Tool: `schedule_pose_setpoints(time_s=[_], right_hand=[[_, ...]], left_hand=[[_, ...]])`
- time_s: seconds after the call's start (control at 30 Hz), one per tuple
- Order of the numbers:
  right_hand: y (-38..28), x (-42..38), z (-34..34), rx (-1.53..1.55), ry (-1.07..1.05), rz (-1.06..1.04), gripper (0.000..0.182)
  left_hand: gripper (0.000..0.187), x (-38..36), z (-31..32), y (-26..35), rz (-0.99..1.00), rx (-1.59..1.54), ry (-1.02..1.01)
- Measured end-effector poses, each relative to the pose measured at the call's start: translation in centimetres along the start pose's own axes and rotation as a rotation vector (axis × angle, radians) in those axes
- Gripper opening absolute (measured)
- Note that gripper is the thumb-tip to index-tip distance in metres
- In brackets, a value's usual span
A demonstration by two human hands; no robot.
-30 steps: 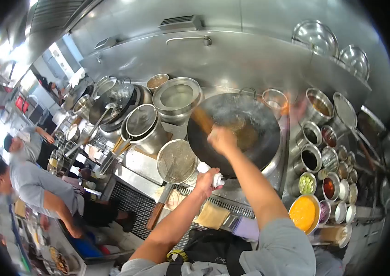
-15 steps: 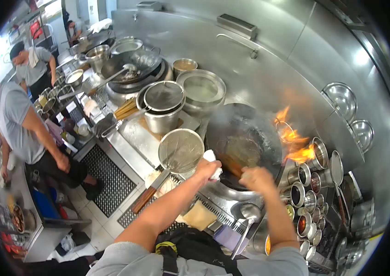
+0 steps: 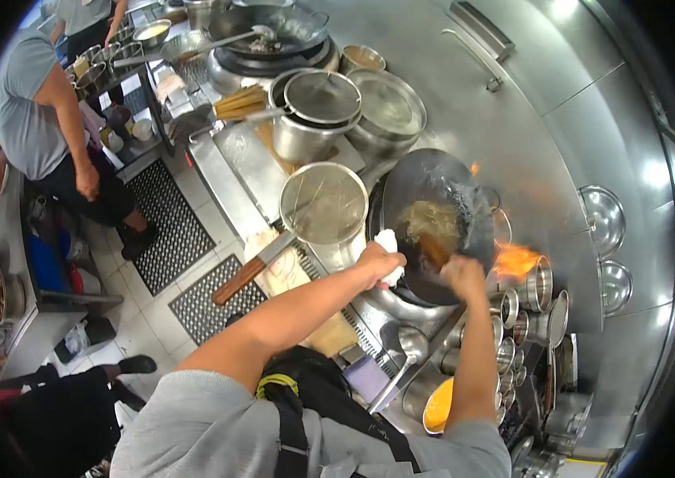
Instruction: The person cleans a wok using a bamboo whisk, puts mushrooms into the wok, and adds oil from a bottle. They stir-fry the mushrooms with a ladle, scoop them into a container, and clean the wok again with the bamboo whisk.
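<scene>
A dark wok (image 3: 465, 187) on the range holds murky liquid, its rim tilted. My left hand (image 3: 379, 265) is closed around a folded white cloth (image 3: 390, 243) at the wok's near left edge; whether a wok handle lies under the cloth is hidden. Over the wok's near right part, my right hand (image 3: 463, 277) grips a brown wok brush (image 3: 435, 251), whose far end reaches into the liquid. Its handle is mostly covered by my fingers. Left of the wok rests a round mesh strainer (image 3: 324, 203) with a wooden handle. A steel ladle (image 3: 412, 342) lies in front.
Flames (image 3: 515, 261) burn right of the wok, near several steel pots (image 3: 539, 283). A pot with yellow contents (image 3: 439, 406) stands by my right forearm. Another strainer (image 3: 322, 97) sits on a pot behind. Co-workers (image 3: 43, 111) stand at left, beside black floor mats (image 3: 164, 227).
My view has turned, shifting the range within the picture. The wok is tipped more, and the brush has moved in the liquid. The flames beside the wok are smaller.
</scene>
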State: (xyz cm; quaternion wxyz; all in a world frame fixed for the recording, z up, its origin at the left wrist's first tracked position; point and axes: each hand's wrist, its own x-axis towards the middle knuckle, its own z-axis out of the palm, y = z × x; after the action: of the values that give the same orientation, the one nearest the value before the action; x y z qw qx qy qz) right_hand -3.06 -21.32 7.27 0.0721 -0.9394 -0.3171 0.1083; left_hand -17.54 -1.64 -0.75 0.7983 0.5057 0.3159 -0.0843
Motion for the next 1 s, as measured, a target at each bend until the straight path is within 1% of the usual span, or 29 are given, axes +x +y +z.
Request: schedule_pose_setpoints(time_s=[0.03,0.07,0.1,0.13,0.17,0.2,0.23,0.27,0.33,0.4,0.47,0.5,0.53,0.6,0.67,0.7,0.73,0.77,0.8,0.87,0.93,1.0], right_hand=[[1.6,3.4,0.0,0.011,0.077,0.073,0.042],[3.0,6.8,1.3,0.023,0.154,0.147,0.043],[2.9,9.2,3.0,0.164,0.256,0.179,0.045],[1.8,9.1,4.6,0.18,0.316,0.168,0.047],[0.4,9.0,6.2,0.195,0.376,0.156,0.05],[-2.1,7.5,7.2,0.077,0.396,0.096,0.053],[-4.1,5.1,7.8,0.098,0.347,0.019,0.054],[-4.8,1.8,8.0,0.118,0.295,-0.058,0.056],[-3.8,-4.2,7.1,0.061,0.267,-0.225,0.052],[-0.1,-4.7,2.8,-0.078,0.064,-0.104,0.048],[6.5,1.7,1.4,-0.046,-0.062,0.102,0.042],[7.3,5.3,1.4,-0.004,0.001,0.196,0.04],[7.4,7.9,1.4,0.038,0.059,0.293,0.038],[1.9,8.4,3.3,-0.062,0.364,0.158,0.039],[-1.0,6.7,6.3,-0.019,0.348,0.025,0.044],[-3.4,4.5,7.3,-0.035,0.322,0.004,0.046],[-5.0,1.5,7.3,-0.049,0.294,-0.021,0.048],[-5.3,-1.7,6.3,-0.016,0.251,-0.123,0.049],[-5.2,-4.5,6.0,0.022,0.208,-0.228,0.05],[0.7,-6.4,3.4,-0.148,0.062,-0.287,0.049],[2.8,-4.1,-1.3,-0.433,-0.196,0.073,0.045],[11.7,4.1,0.2,-0.476,-0.044,0.23,0.043]], left_hand=[[0.028,0.4,0.7,-0.4,-0.001,-0.023,0.082],[0.031,0.8,0.8,-0.9,0.012,-0.018,0.103],[0.034,1.2,0.9,-1.5,0.022,-0.014,0.126],[0.037,1.9,0.7,-2.0,0.032,-0.009,0.151],[0.039,2.6,0.5,-2.6,0.07,0.074,0.159],[0.04,0.7,0.6,-1.3,0.038,0.028,0.155],[0.039,-0.4,0.5,-0.6,0.057,0.019,0.158],[0.037,-0.9,0.3,-0.5,0.076,0.008,0.162],[0.041,-0.8,0.3,-0.5,0.106,0.011,0.184],[0.043,0.1,0.2,-0.5,0.102,0.034,0.189],[0.044,-1.1,0.4,0.1,0.073,0.063,0.173],[0.043,-0.1,0.9,-0.7,0.071,0.036,0.214],[0.047,-0.2,1.2,-1.1,0.086,0.035,0.211],[0.057,-0.3,0.8,-1.3,0.119,0.041,0.207],[0.063,-0.4,0.8,-1.6,0.108,0.043,0.167],[0.066,-0.4,0.8,-1.7,0.104,0.034,0.144],[0.069,-0.2,0.8,-1.8,0.098,0.023,0.126],[0.073,0.3,0.7,-2.2,0.114,0.003,0.104],[0.062,0.3,0.6,-2.1,0.12,0.005,0.131],[0.041,-0.2,1.0,-1.7,0.124,0.016,0.181],[0.048,-0.6,1.2,-1.4,0.098,0.043,0.235],[0.051,-0.9,1.3,-1.1,0.105,0.052,0.25]])
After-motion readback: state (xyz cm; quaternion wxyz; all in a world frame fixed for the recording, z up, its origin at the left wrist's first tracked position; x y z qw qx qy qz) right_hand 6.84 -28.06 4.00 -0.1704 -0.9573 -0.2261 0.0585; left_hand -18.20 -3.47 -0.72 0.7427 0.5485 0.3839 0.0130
